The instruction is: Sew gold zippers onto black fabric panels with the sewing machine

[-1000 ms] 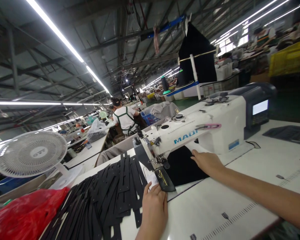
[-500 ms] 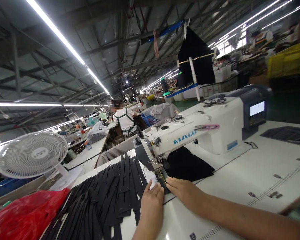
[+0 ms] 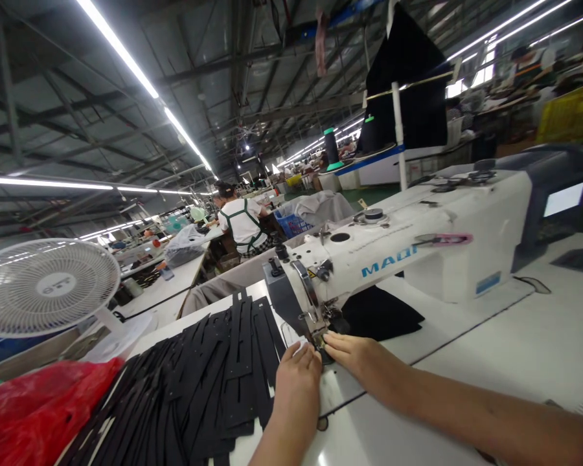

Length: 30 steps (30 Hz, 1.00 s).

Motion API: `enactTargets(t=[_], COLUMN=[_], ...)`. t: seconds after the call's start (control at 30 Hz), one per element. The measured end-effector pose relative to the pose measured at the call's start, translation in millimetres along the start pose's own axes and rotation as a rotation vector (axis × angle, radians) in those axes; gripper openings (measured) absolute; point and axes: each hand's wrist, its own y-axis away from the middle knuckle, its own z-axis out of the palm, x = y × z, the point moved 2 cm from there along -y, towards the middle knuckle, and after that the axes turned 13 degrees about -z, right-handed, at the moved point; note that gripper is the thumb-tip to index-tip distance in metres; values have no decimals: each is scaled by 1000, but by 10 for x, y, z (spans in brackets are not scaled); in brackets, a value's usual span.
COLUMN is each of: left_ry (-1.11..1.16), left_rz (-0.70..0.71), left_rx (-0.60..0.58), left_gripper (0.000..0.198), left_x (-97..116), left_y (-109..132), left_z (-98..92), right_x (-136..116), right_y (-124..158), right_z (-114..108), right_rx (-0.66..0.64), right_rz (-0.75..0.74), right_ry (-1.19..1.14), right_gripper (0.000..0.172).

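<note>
- Because the left hand and right hand lie close to the foot, the step in hand, seemingly guiding work beneath it, asks for light, even pressure from both sides.
- Better to keep the fingertips out from under the foot, hold the work flat and let the machine feed rather than pull.
- The cloth lies on the tabletop under the machine, to the right of the foot; a dark edge shows between the hands, perhaps a separate piece.
- The cloth's visible corner points right, away from the foot; its long axis seems to run left to right, its left end hidden.
- Each grip has its fingers close together, reaching forward; whether either pinches anything, I cannot tell.
- Strips lie left of the left hand.
</note>
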Motion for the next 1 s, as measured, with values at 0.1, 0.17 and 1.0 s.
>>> enactTargets(t=[0.1, 0.17, 1.0], left_ry=[5, 22, 107], left_rz=[-21, -33, -104], left_rx=[-14, -23, 2], left_gripper=[9, 13, 18], left_x=[-48, -45, -18], left_y=[15, 27, -4], left_z=[82, 69, -34], right_x=[46, 67, 49], right_y=[13, 35, -38], right_z=[6, 14, -207], right_rx=[8, 18, -32], right_rz=[-9, -6, -26], right_ry=[-35, -58, -96], right_gripper=[30, 35, 33])
